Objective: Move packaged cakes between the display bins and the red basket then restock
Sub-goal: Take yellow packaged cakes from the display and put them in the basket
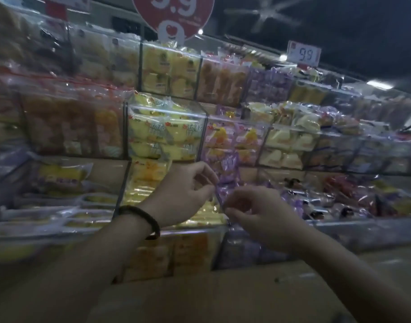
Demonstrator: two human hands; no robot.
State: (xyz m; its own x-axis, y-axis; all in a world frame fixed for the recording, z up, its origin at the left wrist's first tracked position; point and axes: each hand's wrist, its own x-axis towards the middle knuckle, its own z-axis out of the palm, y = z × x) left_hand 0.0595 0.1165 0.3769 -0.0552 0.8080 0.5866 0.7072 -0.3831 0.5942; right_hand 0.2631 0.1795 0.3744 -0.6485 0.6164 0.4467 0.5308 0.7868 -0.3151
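At mid-frame, the left hand (183, 194) and right hand (260, 213) each pinch an edge of a purple-wrapped cake (227, 178) before the clear display bins (167, 114), which is best laid flat among matching purple packs.

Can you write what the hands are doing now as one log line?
left hand: pinches purple cake packet | right hand: pinches same packet | place: before display bins

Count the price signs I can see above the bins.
2: a red heart-shaped sign top centre, and a white tag upper right. A cropped card at top left may be a third.
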